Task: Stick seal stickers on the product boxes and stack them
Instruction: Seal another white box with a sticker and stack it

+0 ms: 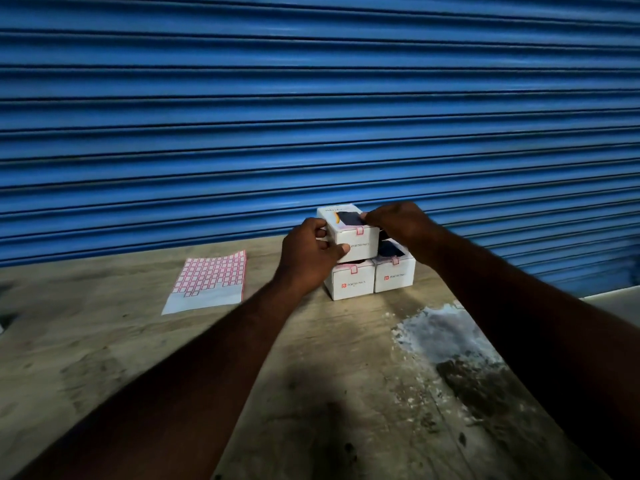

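The person is at the stacking step: both hands hold a sealed white box (pixel 349 232) over two sealed boxes, the left one (pixel 353 280) and the right one (pixel 394 275), side by side on the tabletop (pixel 311 341). The left hand (pixel 308 254) grips its near-left corner and the right hand (pixel 398 220) pinches its far-right edge. Next it likely needs squaring over the seam before both grips spread; the sticker sheet (pixel 211 278) lies at nine o'clock of the stack.

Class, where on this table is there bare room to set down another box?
Free: the strip between the sticker sheet and the stacked boxes, though the left hand crosses it; the near table left of the arms. Crowded: around the boxes.
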`<act>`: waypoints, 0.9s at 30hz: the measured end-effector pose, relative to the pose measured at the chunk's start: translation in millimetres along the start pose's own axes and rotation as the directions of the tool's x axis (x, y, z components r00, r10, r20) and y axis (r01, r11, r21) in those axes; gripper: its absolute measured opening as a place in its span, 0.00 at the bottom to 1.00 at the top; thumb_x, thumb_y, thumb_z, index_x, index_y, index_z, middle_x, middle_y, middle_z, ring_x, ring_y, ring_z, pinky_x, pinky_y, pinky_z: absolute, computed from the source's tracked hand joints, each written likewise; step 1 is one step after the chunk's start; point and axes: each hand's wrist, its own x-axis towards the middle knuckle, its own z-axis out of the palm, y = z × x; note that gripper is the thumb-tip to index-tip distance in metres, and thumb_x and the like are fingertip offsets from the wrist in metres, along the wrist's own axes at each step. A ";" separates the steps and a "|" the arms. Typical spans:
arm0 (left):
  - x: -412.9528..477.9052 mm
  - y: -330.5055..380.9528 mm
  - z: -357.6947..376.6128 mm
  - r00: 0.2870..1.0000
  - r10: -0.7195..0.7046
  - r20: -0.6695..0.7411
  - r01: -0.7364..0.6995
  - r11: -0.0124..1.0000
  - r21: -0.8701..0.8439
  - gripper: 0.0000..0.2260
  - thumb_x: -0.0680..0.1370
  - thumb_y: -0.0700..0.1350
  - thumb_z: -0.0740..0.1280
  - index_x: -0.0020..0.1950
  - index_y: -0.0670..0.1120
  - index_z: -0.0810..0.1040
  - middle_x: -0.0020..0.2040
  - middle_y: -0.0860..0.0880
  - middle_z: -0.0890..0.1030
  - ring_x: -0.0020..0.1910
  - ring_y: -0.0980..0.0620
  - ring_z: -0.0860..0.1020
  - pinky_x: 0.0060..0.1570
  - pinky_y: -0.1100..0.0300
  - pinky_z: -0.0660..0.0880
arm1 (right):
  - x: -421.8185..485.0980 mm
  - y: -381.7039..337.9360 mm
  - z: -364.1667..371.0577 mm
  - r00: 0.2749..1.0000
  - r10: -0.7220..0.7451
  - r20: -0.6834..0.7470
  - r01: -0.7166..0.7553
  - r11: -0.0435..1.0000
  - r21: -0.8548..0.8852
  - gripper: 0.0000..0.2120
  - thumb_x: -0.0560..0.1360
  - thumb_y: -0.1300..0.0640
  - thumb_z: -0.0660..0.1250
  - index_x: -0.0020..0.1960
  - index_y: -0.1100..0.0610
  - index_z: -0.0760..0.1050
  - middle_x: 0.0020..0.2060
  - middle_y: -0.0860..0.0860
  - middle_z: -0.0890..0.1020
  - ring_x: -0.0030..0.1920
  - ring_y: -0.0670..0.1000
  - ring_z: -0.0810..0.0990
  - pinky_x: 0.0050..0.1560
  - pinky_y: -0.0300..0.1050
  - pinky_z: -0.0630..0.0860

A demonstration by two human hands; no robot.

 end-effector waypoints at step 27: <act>2.7 26.8 56.9 0.999 0.037 -0.003 -0.036 0.994 0.102 0.25 0.70 0.47 0.79 0.63 0.42 0.77 0.60 0.46 0.82 0.55 0.48 0.82 0.57 0.50 0.79 | 10.1 35.8 -47.0 0.994 -0.054 -0.099 0.065 0.991 0.115 0.12 0.76 0.57 0.70 0.51 0.66 0.83 0.46 0.60 0.86 0.43 0.52 0.81 0.41 0.42 0.76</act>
